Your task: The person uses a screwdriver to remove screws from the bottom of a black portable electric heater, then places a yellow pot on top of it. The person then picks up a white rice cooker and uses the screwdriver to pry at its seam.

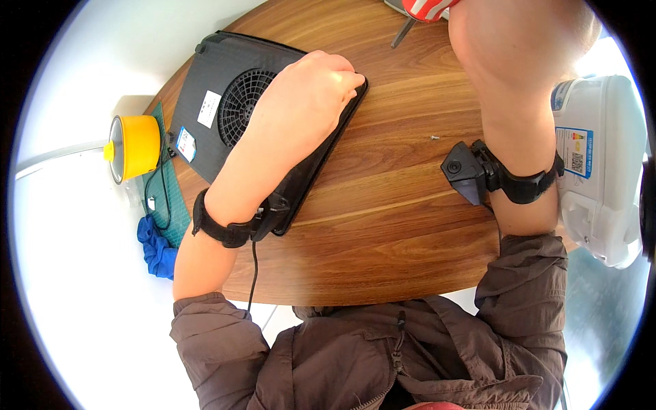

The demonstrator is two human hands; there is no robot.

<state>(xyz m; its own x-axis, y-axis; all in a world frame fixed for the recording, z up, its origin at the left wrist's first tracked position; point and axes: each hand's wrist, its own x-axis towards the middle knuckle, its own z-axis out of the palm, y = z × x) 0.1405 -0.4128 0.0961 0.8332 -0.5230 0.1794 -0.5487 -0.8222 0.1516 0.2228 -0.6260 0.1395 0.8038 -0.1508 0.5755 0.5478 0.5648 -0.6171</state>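
Note:
A flat black appliance, which looks like an induction cooker (198, 68), lies with its underside up on the left half of the table. A round fan grille (236, 102) shows in it. My left hand (307, 96) is over its right-hand corner, fingers curled and pinched together; whatever is between them is hidden. At the top right, my right hand (523, 34) is raised close to the camera, partly cut off by the frame. It holds a screwdriver (404, 32) with a red-and-white handle and a dark shaft pointing down to the left. Its fingers are mostly out of view.
A small screw (434, 138) lies on the wooden table (383, 225). At the left, a yellow pot (139, 147) stands by a green cutting mat (174, 205) with a cable and blue cloth (157, 249). A white appliance (601, 164) sits at the right. Both wrists carry strapped black cameras.

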